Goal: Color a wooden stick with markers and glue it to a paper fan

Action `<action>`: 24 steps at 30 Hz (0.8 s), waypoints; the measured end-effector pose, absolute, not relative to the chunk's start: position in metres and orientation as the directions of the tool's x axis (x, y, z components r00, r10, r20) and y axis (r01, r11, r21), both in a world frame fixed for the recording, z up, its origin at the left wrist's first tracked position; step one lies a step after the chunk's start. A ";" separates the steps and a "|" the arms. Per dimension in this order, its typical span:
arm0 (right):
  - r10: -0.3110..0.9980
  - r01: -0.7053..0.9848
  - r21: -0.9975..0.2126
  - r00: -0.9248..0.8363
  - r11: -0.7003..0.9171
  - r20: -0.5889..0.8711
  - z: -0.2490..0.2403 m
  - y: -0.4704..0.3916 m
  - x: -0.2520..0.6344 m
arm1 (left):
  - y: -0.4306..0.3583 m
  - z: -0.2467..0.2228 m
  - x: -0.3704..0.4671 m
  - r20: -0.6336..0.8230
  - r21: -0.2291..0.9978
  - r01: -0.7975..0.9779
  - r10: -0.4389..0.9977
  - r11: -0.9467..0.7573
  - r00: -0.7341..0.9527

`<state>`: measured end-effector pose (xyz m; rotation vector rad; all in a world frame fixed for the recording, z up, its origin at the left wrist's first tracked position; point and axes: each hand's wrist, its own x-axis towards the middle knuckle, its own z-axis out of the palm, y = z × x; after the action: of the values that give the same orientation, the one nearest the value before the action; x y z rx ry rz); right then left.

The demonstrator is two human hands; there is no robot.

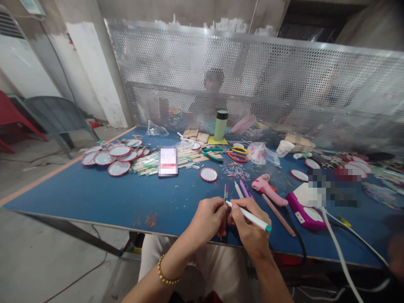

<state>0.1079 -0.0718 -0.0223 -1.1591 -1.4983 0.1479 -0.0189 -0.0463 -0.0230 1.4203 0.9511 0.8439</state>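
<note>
Your left hand (206, 214) pinches a stick (226, 191); your right hand (251, 231) grips a marker (253, 218).
Pens (244, 189), glue gun (269, 189) and disc (208, 174) crowd the counter (110, 198).

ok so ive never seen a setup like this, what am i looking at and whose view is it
There is no machine: a person works bare-handed, and the single picture comes from a camera on their head, looking forward and down. The right hand holds a white pen with a green end; its tip is close to a thin, purple-topped piece pinched in the left hand. I cannot tell what that is. On the blue table lie red-rimmed discs, a phone and a pink glue gun; a green bottle stands farther back.
</note>
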 end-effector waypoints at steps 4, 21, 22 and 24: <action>0.702 0.573 -0.643 0.157 0.508 0.695 -0.022 -0.071 0.108 | -0.045 -0.023 -0.019 -0.026 0.997 0.071 0.910 -0.004 0.414; 0.693 0.564 -0.641 0.159 0.520 0.703 -0.021 -0.072 0.107 | -0.046 -0.024 -0.018 -0.019 0.997 0.073 0.914 -0.012 0.405; 0.697 0.562 -0.645 0.160 0.518 0.699 -0.022 -0.072 0.107 | -0.046 -0.024 -0.018 -0.017 0.997 0.075 0.914 -0.015 0.405; 0.703 0.556 -0.656 0.169 0.510 0.690 -0.023 -0.072 0.108 | -0.046 -0.025 -0.018 -0.016 0.997 0.073 0.913 -0.015 0.408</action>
<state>0.1081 -0.0716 -0.0235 -1.1445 -1.4957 0.1462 -0.0183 -0.0463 -0.0247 1.4326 0.9441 0.8568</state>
